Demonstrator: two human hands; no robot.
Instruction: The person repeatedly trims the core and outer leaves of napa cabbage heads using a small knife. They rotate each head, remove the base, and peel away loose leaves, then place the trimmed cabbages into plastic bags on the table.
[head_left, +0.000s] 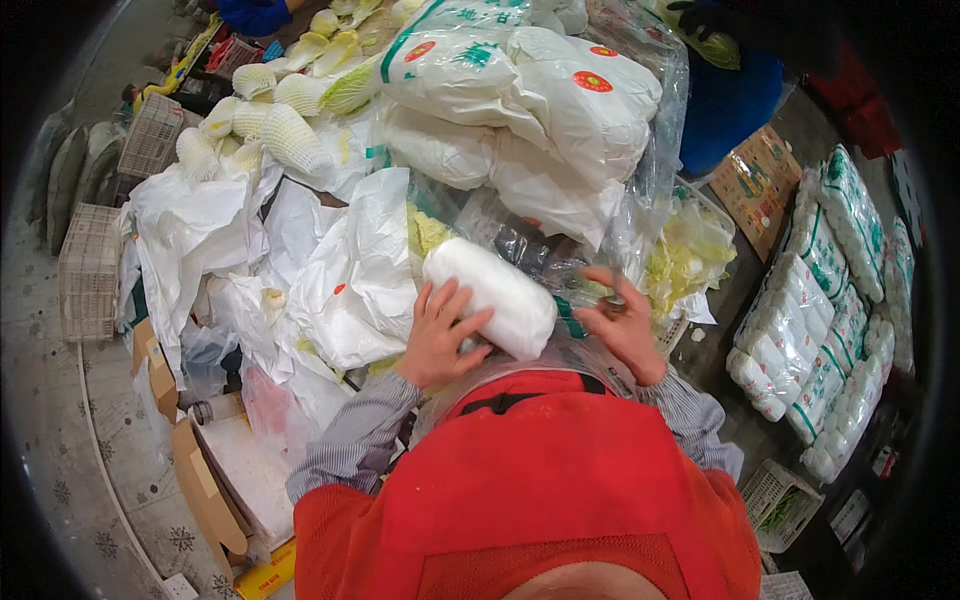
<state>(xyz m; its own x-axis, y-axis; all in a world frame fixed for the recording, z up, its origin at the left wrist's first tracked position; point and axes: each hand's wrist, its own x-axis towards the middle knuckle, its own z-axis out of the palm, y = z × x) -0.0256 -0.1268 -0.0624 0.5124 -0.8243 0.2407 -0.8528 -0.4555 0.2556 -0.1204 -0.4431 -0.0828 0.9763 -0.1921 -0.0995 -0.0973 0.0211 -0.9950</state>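
A white wrapped bundle (491, 296), rounded and about the length of a napa cabbage, lies at a slant just before my red apron (540, 472). My left hand (448, 334) rests on its near left side with the fingers spread. Off the bundle's right end, my right hand (619, 322) is raised with thumb and fingers apart. Something small and dark shows at its fingers, too blurred to identify. Yellow-green leaves (427, 229) and a creased white paper sheet (356, 277) adjoin the bundle on the left. Clear plastic film (592, 352) lies beneath the right hand.
Ahead, a large clear bag holds white-wrapped bundles (517, 97). Foam-netted produce (292, 142) and a napa cabbage (352, 86) lie far left. A leaf-filled crate (686, 255) stands right, before packed bags (810, 315). A co-worker's dark glove (701, 19) shows top right.
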